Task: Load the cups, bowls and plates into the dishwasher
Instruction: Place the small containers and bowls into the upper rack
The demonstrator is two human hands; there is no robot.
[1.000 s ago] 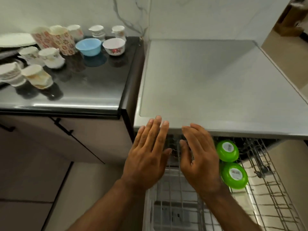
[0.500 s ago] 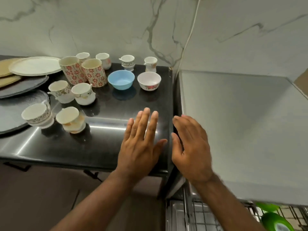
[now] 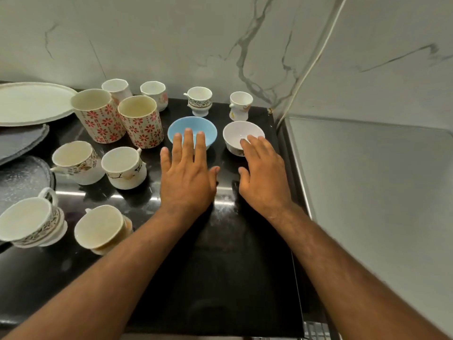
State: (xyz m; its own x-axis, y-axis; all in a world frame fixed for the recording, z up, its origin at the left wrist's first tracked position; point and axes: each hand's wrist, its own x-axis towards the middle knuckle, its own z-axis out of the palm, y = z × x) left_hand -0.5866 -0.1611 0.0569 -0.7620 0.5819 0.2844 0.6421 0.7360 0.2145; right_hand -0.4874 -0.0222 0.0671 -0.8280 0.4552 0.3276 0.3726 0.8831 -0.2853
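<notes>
Both hands are hovering over the black counter, palms down and fingers straight, neither one grasping anything. The left hand is stretching its fingertips across the near rim of the blue bowl. The right hand is doing the same over the white bowl just to the right. I cannot tell whether the fingertips are touching the rims or floating just above them.

The two bowls are sitting side by side toward the far right of the counter, with the cups crowding the left and the far edge, and a white plate lying at the far left. The dishwasher's grey top is adjoining the counter on the right, and only a corner of its rack is showing at the near edge.

To my eye this is the pick-up of the two bowls. Each hand should be dropping its fingers inside the rim and bringing its thumb against the near wall. Lifting straight up matters for the blue bowl, since a floral mug is standing close on its left.
</notes>
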